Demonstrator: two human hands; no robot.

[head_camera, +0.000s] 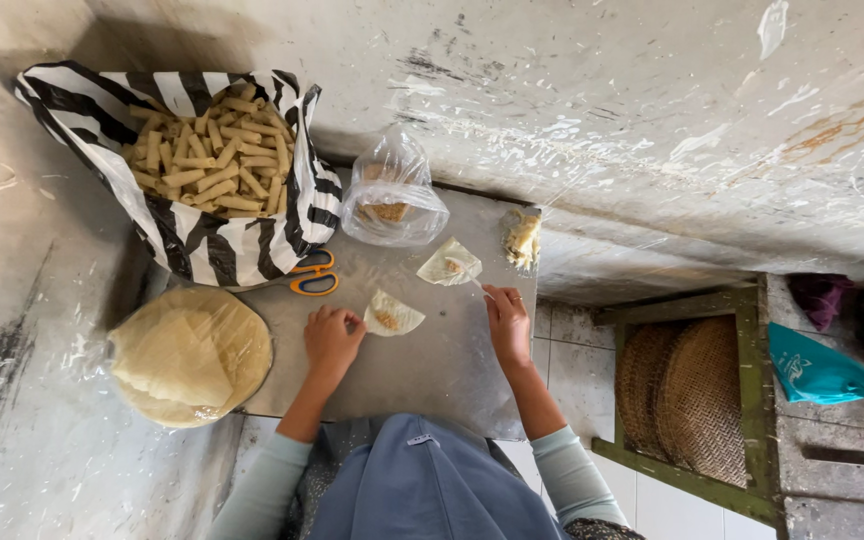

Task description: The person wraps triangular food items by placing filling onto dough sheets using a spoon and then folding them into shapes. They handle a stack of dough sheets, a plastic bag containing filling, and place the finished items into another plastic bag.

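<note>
Scissors [314, 274] and striped bag [202, 240] beside left hand [331, 338], fingers curled on wrapper [392, 316].

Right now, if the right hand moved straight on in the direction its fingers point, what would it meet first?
Probably the wrapper with filling just beyond the right hand, whose fingers point up and slightly left toward it. A thin tool in the fingers seems to reach it already; contact is unclear.

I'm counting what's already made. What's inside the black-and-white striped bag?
The striped bag holds a heap of pale, finger-shaped rolls, piled loosely up to its folded-down rim. Only the top layer shows; how deep the pile goes is hidden by the bag's sides.
</note>
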